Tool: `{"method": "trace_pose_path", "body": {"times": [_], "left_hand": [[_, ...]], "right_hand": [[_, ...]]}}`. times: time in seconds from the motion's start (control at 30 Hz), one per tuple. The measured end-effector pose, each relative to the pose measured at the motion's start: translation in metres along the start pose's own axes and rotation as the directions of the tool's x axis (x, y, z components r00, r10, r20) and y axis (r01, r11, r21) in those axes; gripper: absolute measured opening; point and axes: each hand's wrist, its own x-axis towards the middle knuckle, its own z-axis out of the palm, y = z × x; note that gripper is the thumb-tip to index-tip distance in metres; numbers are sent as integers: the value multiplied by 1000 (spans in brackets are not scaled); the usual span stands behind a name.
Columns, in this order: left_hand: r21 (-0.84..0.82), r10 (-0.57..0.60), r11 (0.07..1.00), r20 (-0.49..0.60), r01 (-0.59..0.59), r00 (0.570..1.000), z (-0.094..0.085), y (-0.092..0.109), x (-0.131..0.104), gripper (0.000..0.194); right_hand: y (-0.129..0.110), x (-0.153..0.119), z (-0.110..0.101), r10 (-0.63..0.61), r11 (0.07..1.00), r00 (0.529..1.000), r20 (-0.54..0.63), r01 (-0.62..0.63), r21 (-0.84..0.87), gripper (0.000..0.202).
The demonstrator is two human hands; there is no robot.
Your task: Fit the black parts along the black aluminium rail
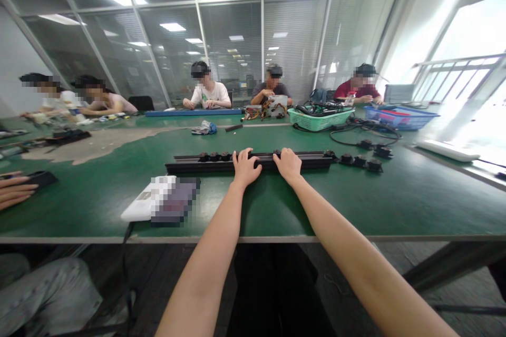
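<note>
A long black rail (205, 166) lies across the green table in front of me, with a thinner strip along its far side. My left hand (245, 168) is closed over the middle of the rail, thumb pointing right. A little to the right, my right hand (288, 164) curls over the same rail. One small black block (277, 152) shows at its fingertips; whether they pinch it I cannot tell. Several similar black blocks (214, 156) sit along the rail left of my left hand. More loose black blocks (359, 161) lie past its right end.
A white device (144, 202) with a cable and a dark pixelated object (176, 202) lie near the front edge. Green basket (320, 120) and blue basket (399, 116) stand far right. A co-worker's hand (16, 189) rests at far left; several people sit opposite.
</note>
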Motion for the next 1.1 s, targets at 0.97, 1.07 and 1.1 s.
{"method": "trace_pose_path", "body": {"times": [0.97, 1.07, 1.1], "left_hand": [[-7, 2, 1000, -3, -2, 1000, 2, -2, 0, 22], [-11, 1, 1000, -5, -1, 1000, 2, -1, 0, 22], [-11, 1, 1000, -5, -1, 1000, 2, -1, 0, 22]], "right_hand": [[11, 7, -9, 74, 997, 996, 57, -75, 13, 42], [12, 10, -10, 88, 996, 992, 88, -90, 24, 41], [13, 11, -10, 91, 995, 991, 94, -94, 27, 41]]}}
